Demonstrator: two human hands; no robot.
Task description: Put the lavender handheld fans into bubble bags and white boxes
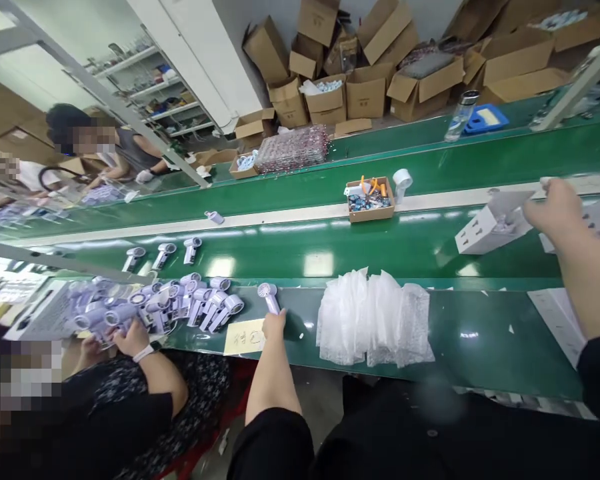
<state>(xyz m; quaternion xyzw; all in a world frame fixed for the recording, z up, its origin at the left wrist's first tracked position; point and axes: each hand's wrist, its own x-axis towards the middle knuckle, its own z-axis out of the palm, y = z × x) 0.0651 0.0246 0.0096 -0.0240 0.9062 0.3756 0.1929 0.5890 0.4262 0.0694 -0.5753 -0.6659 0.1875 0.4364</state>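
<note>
My left hand (274, 323) is closed around the handle of a small lavender fan (267, 291), its round head pointing away from me. Just left of it lies a yellow note (244, 337) with handwriting. At the far right, my right hand (555, 203) is closed at the upper edge of a white box (490, 227) that has clear plastic inside. White bubble bags (370, 317) are spread on the green table (465, 333) between my hands. A pile of lavender fans (200, 300) lies to the left.
A co-worker's hands (130, 339) handle fans at the left. Three fans (165, 253) stand on the green belt (280, 250). Beyond are a small carton of parts (371, 213), a white fan (401, 180) and a glass bottle (461, 117). A white sheet (560, 317) lies at the right.
</note>
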